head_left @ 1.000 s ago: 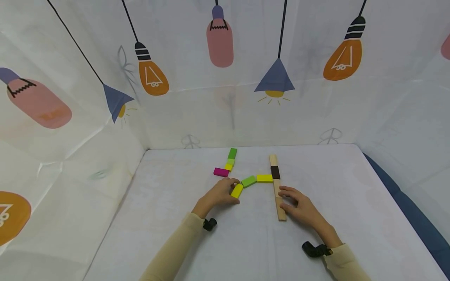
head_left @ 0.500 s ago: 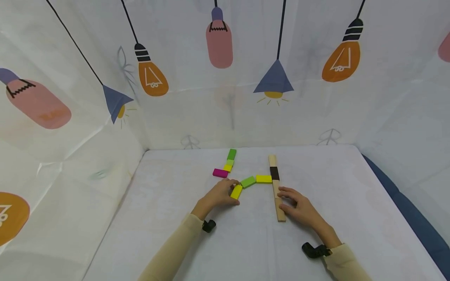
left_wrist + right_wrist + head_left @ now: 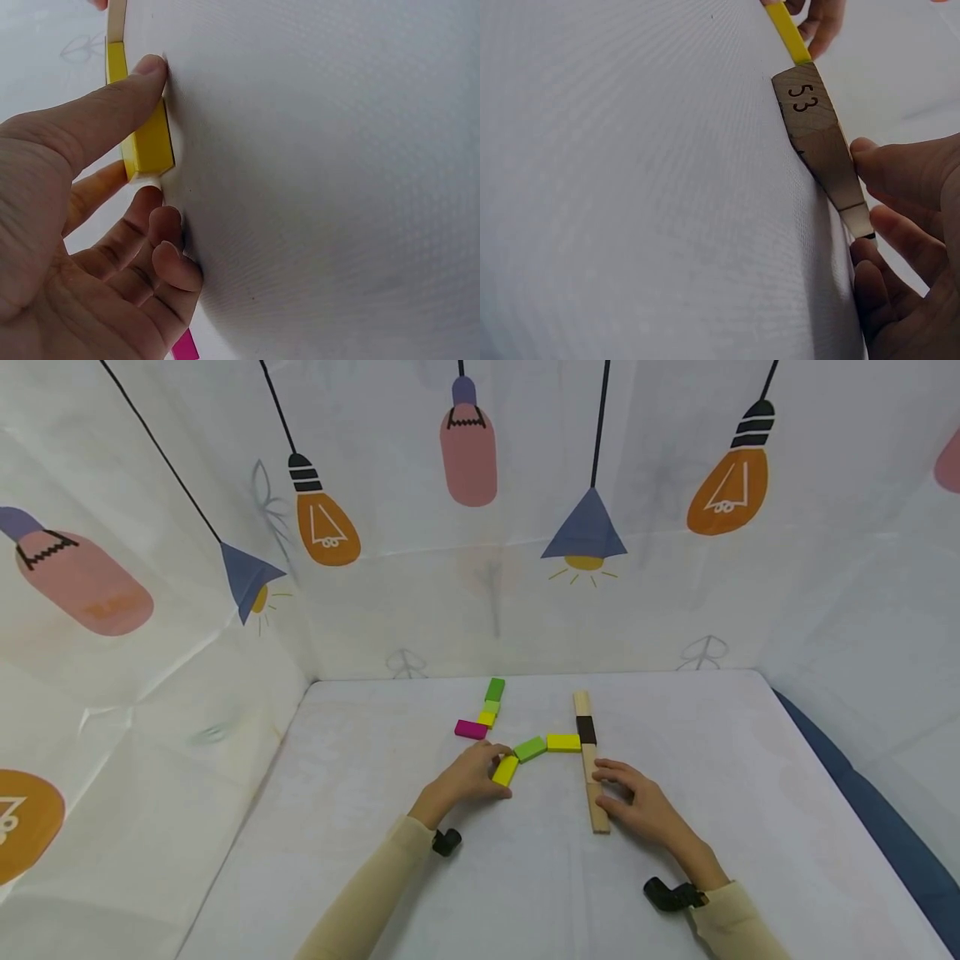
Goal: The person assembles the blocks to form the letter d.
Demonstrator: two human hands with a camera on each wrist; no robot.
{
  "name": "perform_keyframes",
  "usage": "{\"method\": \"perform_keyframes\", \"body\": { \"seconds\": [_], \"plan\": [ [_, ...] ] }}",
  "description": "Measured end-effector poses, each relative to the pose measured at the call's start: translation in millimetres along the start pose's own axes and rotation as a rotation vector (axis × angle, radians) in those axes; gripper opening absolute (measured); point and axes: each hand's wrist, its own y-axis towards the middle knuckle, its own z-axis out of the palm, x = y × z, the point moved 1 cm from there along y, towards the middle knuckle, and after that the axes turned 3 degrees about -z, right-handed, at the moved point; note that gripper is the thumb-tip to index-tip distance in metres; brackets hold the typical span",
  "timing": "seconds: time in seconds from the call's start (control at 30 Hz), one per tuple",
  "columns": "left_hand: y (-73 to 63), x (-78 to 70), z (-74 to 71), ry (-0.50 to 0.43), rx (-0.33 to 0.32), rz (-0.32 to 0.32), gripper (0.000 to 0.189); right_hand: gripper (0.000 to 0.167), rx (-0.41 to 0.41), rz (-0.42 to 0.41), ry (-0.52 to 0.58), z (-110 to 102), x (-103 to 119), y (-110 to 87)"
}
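Observation:
My left hand (image 3: pixel 468 770) pinches a yellow block (image 3: pixel 506 769) between thumb and a finger; the left wrist view shows the thumb along one side of that yellow block (image 3: pixel 154 146). From its far end a green block (image 3: pixel 530 749) and another yellow block (image 3: pixel 564 742) lead across to a straight row of wooden blocks (image 3: pixel 597 814). One block in that row is dark brown (image 3: pixel 586 729). My right hand (image 3: pixel 643 802) rests its thumb and fingertips along the row's right side, not wrapped round it. The nearest wooden block (image 3: pixel 806 105) bears the number 53.
Beyond my left hand lies a second short chain: a magenta block (image 3: pixel 471 729), a small yellow block (image 3: pixel 486 719), a light green block (image 3: pixel 491 707) and a green block (image 3: pixel 495 690). All lie on the white table (image 3: pixel 525 893). A lamp-patterned cloth (image 3: pixel 405 602) hangs behind.

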Motion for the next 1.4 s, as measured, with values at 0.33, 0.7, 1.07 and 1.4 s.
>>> {"method": "perform_keyframes", "body": {
  "seconds": [0.33, 0.7, 1.07, 1.4],
  "plan": [
    [-3.5, 0.2, 3.1, -0.019, 0.001, -0.014, 0.068, 0.037, -0.008, -0.011, -0.005, 0.7, -0.2, -2.4],
    [-5.0, 2.0, -4.3, -0.036, 0.013, 0.008, 0.073, 0.037, -0.011, -0.015, 0.003, 0.8, -0.8, -1.9],
    [4.4, 18.8, -42.3, -0.105, -0.027, 0.081, 0.068, 0.037, -0.015, -0.023, 0.001, 0.0, -2.0, -1.7],
    [18.4, 39.0, -56.5, -0.094, -0.143, 0.032, 0.056, 0.037, -0.006, -0.029, -0.004, -1.6, 0.8, 0.1]
  ]
}}
